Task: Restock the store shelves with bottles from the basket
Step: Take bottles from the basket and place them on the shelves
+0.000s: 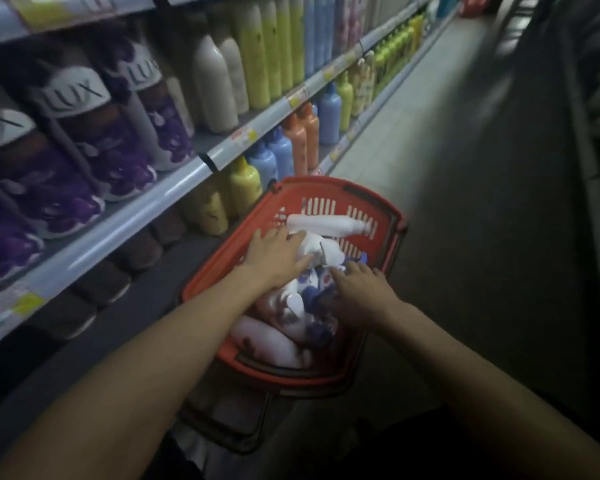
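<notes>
Your left hand [278,254] and right hand [361,289] rest spread on the bottles [326,225], gripping none; rigid, slick, probably weighty, so grasp mid-body.

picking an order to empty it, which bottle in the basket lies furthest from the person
The plain white bottle lying crosswise at the far end of the basket, beyond the left hand; the pink bottles and blue-printed ones lie nearer.

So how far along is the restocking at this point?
Done: unclear. The shelf shows packed rows of purple Lux bottles, but not who placed them.
In hand: the left hand rests on a white bottle in the red basket, and the right hand reaches among the others. Nothing is lifted.
Left: several bottles, including a pink bottle, lie in the basket.
</notes>
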Motion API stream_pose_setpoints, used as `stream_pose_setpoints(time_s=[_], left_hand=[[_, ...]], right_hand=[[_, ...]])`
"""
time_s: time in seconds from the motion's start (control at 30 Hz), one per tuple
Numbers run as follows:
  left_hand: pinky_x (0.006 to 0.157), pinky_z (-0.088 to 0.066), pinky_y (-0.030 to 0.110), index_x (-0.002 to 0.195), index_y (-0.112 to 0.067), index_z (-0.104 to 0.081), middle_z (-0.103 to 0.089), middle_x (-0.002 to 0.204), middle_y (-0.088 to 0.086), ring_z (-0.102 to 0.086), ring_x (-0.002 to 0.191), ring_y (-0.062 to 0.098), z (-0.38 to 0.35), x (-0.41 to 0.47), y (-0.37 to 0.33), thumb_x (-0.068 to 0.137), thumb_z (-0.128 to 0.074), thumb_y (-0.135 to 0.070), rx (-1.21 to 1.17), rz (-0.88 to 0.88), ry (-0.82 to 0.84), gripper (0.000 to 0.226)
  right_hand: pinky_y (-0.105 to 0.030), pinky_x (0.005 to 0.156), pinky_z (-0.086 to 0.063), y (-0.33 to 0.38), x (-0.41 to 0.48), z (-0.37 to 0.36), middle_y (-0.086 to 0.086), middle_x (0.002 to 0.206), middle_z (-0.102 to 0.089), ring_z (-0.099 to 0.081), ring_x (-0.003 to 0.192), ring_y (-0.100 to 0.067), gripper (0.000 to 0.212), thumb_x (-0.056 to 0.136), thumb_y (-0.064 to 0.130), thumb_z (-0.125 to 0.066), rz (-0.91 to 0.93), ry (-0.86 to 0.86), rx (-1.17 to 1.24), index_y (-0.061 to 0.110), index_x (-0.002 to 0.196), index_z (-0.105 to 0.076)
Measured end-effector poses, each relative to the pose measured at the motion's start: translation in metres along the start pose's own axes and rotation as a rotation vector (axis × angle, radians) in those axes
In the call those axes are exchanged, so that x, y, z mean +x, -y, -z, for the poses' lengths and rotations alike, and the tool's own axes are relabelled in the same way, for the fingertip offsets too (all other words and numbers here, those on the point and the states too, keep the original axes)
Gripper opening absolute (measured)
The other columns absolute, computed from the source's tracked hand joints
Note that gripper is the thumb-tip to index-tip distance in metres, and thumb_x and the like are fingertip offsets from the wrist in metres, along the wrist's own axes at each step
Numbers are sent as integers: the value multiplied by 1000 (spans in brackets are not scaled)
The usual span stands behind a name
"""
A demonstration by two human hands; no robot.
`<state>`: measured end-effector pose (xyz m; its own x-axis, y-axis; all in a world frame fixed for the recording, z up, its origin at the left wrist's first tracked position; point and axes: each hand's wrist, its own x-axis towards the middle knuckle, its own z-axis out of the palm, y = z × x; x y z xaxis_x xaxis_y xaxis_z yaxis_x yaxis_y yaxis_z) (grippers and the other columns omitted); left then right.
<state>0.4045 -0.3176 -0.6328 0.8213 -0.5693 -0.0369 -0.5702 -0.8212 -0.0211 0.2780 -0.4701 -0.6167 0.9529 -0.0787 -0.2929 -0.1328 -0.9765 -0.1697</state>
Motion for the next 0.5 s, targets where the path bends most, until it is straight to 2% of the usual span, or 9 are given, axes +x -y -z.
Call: stream_pose_setpoints(time_s=[0.1, 0.17, 0.27, 0.4, 0.5], left_hand=[[108, -37, 50, 153, -29, -40, -50, 148, 13, -50, 132, 37, -14, 39, -8, 101, -37, -59, -85, 15, 0, 60], [108, -41, 48, 149, -30, -46, -54, 144, 10, -52, 131, 35, -23, 64, -11, 103, -41, -51, -238, -16, -27, 51], [110, -42, 45, 144, -29, -55, -58, 143, 7, -54, 131, 30, -28, 98, -11, 104, -48, -39, -433, -108, -16, 42], [106, -46, 46, 145, -33, -51, -56, 145, 2, -53, 131, 26, -31, 134, -6, 95, -61, -46, -402, -146, 30, 53], [100, -48, 46, 141, -38, -52, -59, 135, -1, -56, 124, 26, -36, 149, -10, 82, -66, -62, -292, -232, 44, 65]], right_hand=[[-52, 116, -28, -14, 14, -7, -16, 147, -49, -41, 138, -37, 51, 99, 50, -42, -4, -122, -68, 17, 138, -50], [-53, 120, -22, -23, 21, -11, -21, 152, -43, -34, 144, -41, 57, 102, 47, -40, -40, -136, -94, 13, 146, -44], [-53, 126, -7, -31, 29, -18, -26, 164, -23, -15, 155, -43, 69, 103, 48, -38, -51, -119, -168, 9, 159, -28], [-55, 126, 3, -31, 41, -22, -26, 167, -13, -6, 157, -42, 72, 101, 49, -39, -57, -118, -159, 13, 161, -23], [-53, 122, 10, -30, 41, -25, -27, 167, -13, -6, 157, -42, 73, 97, 44, -43, -71, -142, -171, 13, 160, -24]])
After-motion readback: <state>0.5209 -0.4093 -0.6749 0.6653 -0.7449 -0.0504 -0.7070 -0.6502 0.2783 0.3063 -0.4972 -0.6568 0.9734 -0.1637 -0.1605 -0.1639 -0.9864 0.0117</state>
